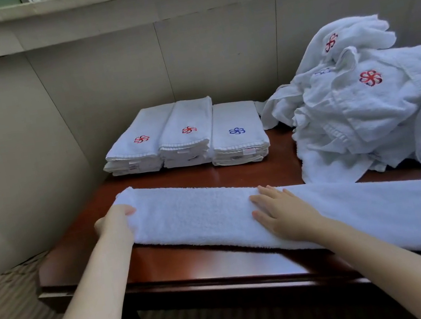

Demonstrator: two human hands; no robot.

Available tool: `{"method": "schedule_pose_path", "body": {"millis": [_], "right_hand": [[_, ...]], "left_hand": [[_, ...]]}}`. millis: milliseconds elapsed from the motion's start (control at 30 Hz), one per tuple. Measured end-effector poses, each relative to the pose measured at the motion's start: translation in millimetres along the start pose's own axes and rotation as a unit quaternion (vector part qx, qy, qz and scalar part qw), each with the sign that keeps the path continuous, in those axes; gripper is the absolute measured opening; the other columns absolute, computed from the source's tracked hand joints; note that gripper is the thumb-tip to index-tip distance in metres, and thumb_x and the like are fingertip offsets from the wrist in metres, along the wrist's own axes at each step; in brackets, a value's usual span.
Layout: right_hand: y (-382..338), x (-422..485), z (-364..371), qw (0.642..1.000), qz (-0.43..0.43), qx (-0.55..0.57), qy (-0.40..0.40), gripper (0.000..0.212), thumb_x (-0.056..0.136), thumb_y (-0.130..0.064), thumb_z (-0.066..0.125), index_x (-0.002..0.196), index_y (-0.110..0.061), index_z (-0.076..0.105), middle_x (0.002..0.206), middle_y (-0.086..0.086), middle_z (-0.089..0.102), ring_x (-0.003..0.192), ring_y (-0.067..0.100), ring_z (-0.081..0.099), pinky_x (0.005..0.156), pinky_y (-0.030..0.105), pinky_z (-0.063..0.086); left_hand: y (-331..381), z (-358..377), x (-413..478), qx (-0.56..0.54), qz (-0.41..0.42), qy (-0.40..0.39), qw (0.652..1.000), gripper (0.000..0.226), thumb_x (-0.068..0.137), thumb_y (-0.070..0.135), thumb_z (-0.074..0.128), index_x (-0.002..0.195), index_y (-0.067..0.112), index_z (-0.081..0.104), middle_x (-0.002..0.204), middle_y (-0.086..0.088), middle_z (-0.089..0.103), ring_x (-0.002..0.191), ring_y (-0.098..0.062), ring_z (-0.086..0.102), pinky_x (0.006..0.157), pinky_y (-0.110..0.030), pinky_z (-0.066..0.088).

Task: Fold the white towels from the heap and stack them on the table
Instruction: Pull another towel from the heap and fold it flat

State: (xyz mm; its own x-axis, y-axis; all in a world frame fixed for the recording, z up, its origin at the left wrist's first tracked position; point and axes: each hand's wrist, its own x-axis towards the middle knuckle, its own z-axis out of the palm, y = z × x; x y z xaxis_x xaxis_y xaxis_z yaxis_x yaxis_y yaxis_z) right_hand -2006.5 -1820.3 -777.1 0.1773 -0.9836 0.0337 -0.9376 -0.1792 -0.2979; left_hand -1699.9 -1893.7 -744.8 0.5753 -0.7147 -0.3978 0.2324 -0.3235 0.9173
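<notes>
White terry cloth, folded lengthwise into a long narrow band (213, 215), lies across the near part of the dark red-brown polished wooden counter (249, 259) right in front of you. Its long axis runs left to right, from a rounded end at your left to a stretch that passes out of view at your right. That axis is what the coming fold turns on, as I judge it: the band has to be shortened along its length, one end carried over toward the other.

Your left hand (114, 221) is at the left end of the band, fingers curled around its edge and gripping it. Your right hand (280, 211) lies flat near the middle, fingers straight and spread, pressing the cloth down and holding nothing. So your left hand is the one at an end, and your right hand sits where a crease could form; the far right end is well apart from both.

Beyond the band, toward the wall, three stacks of folded white towels (185, 135) stand side by side, two showing red emblems and one a blue emblem. The heap of crumpled white towels (362, 104) rises at your right, just beyond the band.
</notes>
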Motion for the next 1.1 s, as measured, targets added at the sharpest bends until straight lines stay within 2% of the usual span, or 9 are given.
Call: {"method": "schedule_pose_path", "body": {"millis": [133,233,367,433,567,733,867,1000,1100], "right_hand": [[2,-3,-8,0.998,-0.009,0.069,0.002,0.037,0.101,-0.034,0.038,0.130,-0.017,0.052,0.142,-0.001,0.043,0.137,0.014,0.031,0.113,0.032,0.019],[-6,-4,-22,0.949,0.061,0.303,0.068,0.032,0.100,-0.035,0.043,0.087,-0.012,0.062,0.087,-0.001,0.063,0.083,0.013,0.059,0.074,0.029,0.043],[-8,-4,-39,0.712,0.194,0.674,0.018,0.041,0.097,-0.049,0.041,0.110,-0.013,0.055,0.102,0.012,0.062,0.088,0.029,0.063,0.074,0.035,0.053],[-5,-10,-38,0.739,0.207,0.641,-0.005,0.026,0.095,-0.037,0.052,0.110,-0.016,0.052,0.101,0.009,0.054,0.089,0.027,0.060,0.073,0.036,0.051],[-5,-18,-33,0.775,0.199,0.598,0.043,0.018,0.086,0.009,0.052,0.092,-0.004,0.063,0.083,0.010,0.062,0.067,0.018,0.062,0.056,0.025,0.051],[24,-24,-74,0.768,0.239,0.577,0.141,0.032,0.083,0.006,0.059,0.114,-0.001,0.059,0.104,0.016,0.066,0.089,0.028,0.067,0.070,0.033,0.057],[79,-57,-116,0.815,0.265,0.475,0.198,0.015,0.078,0.008,0.062,0.083,-0.006,0.065,0.089,0.017,0.063,0.079,0.027,0.062,0.074,0.039,0.052],[139,-101,-136,0.822,0.342,0.378,0.254,0.050,0.075,-0.001,0.070,0.122,-0.011,0.053,0.105,0.011,0.058,0.093,0.028,0.060,0.076,0.036,0.049],[170,-136,-140,0.815,0.373,0.321,0.306,0.061,0.074,-0.008,0.074,0.129,-0.015,0.048,0.117,0.010,0.055,0.101,0.029,0.059,0.087,0.042,0.051]], "left_hand": [[6,16,-31,0.087,0.139,-0.057,0.985,0.018,0.075,-0.002,0.060,0.091,0.006,0.063,0.074,-0.008,0.054,0.075,-0.024,0.051,0.070,-0.032,0.042],[2,35,-79,0.167,0.303,-0.155,0.926,0.011,0.079,0.002,0.064,0.084,0.011,0.068,0.073,-0.002,0.057,0.068,-0.017,0.051,0.062,-0.025,0.039],[-14,50,-148,0.300,0.334,-0.495,0.744,0.020,0.086,0.018,0.068,0.097,0.034,0.068,0.091,0.020,0.066,0.077,0.013,0.060,0.066,-0.003,0.044],[-22,53,-160,0.358,0.339,-0.553,0.671,0.014,0.090,0.023,0.063,0.098,0.034,0.069,0.105,0.021,0.067,0.097,0.014,0.058,0.080,0.000,0.041],[-11,56,-155,0.295,0.375,-0.476,0.739,0.017,0.093,0.017,0.059,0.085,0.027,0.071,0.086,0.012,0.070,0.079,0.004,0.062,0.076,-0.010,0.045],[-5,66,-129,0.224,0.336,-0.350,0.845,0.022,0.094,0.012,0.052,0.084,0.025,0.066,0.088,0.009,0.067,0.079,-0.004,0.060,0.069,-0.018,0.045],[-21,87,-127,0.301,0.286,-0.352,0.839,0.008,0.090,0.019,0.058,0.095,0.022,0.064,0.098,0.005,0.065,0.082,-0.002,0.056,0.064,-0.020,0.040],[-41,109,-141,0.404,0.219,-0.416,0.785,0.039,0.092,0.036,0.058,0.126,0.020,0.048,0.119,0.002,0.056,0.105,-0.013,0.055,0.082,-0.026,0.041],[-50,122,-154,0.406,0.160,-0.468,0.769,0.047,0.089,0.049,0.057,0.125,0.023,0.043,0.108,0.012,0.057,0.093,-0.004,0.059,0.067,-0.023,0.048]]}}
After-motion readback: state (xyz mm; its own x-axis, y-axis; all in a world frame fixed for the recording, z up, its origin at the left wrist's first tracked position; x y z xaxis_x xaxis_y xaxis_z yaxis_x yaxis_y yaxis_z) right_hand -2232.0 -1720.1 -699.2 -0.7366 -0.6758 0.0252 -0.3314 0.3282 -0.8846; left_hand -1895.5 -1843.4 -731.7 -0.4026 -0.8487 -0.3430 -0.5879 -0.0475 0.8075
